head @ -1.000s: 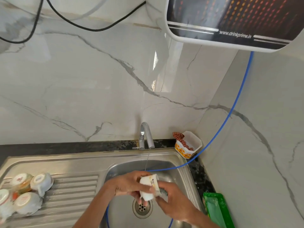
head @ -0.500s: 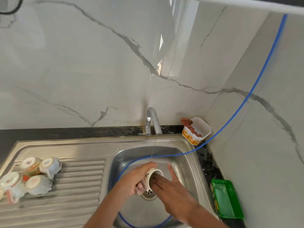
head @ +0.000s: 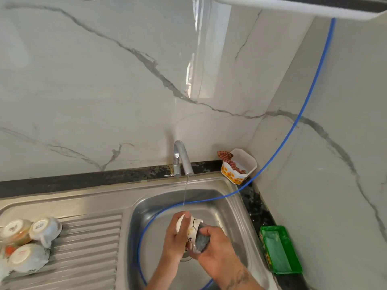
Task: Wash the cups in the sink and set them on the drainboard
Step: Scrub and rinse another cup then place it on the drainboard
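Stainless steel fills the lower half of the head view: a sink (head: 236, 197) with a ribbed drainboard (head: 88, 243) pressed into the same sheet on its left. Over the basin, the left hand (head: 178, 237) is wrapped around a white printed cup (head: 193, 227), tilted on its side above the drain. The right hand (head: 215, 245) is curled round a grey-blue scrub pad (head: 202, 237) and presses it against the cup's outer wall. A thin stream of water (head: 185, 193) falls from the chrome tap (head: 181, 159) to a point just above the hands.

As for progress, a cluster of washed cups (head: 29, 245) already sits upside down at the far left of the drainboard, touching one another; at least three show clearly, and more may be cut off by the frame edge. The cup in hand looks to be mid-scrub, so it has yet to be rinsed and set with the others. No other cups show in the basin, though the hands and arms hide part of its floor, so I cannot tell whether this is the last one.

A blue hose (head: 301, 114) runs down the right wall and loops into the basin. The desk is a dark speckled stone strip (head: 83, 180) round the sink, carrying a small white tub with orange flowers (head: 240, 166) in the corner and a green tray (head: 280, 250) on the right. White marble-look tile (head: 104, 80) with grey veins covers both walls.
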Demonstrator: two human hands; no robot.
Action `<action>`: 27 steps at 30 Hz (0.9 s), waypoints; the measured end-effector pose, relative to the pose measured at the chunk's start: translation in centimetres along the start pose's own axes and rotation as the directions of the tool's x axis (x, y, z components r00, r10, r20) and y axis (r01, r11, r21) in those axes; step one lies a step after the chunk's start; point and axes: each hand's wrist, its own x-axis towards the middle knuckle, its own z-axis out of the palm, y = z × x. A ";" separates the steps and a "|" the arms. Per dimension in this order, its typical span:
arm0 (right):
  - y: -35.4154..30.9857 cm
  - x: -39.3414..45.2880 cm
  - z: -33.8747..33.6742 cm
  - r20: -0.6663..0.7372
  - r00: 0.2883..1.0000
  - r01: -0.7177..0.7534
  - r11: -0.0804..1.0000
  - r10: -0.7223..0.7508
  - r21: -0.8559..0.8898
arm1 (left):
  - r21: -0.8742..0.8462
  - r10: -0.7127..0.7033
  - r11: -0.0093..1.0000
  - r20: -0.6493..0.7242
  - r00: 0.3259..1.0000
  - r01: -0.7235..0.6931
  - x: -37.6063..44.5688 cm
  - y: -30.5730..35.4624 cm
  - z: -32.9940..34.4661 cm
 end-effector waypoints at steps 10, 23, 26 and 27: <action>-1.5 -3.1 -0.9 0.136 0.984 0.174 0.791 -0.115 -0.587 | -0.017 -0.216 0.975 0.141 0.966 0.220 2.9 -1.7 -1.7; -5.9 -1.2 -19.3 -0.204 0.687 0.036 0.312 -0.698 -0.949 | -0.674 -0.626 0.449 0.232 0.745 0.587 9.7 0.9 2.3; -4.9 0.5 -19.4 -0.132 0.641 -0.021 0.154 -0.756 -0.988 | -0.712 -0.631 0.381 0.265 0.729 0.590 12.0 1.4 3.6; -5.0 0.8 -18.4 -0.050 0.604 0.024 0.081 -0.796 -0.996 | -0.719 -0.635 0.376 0.261 0.728 0.585 12.5 1.5 3.9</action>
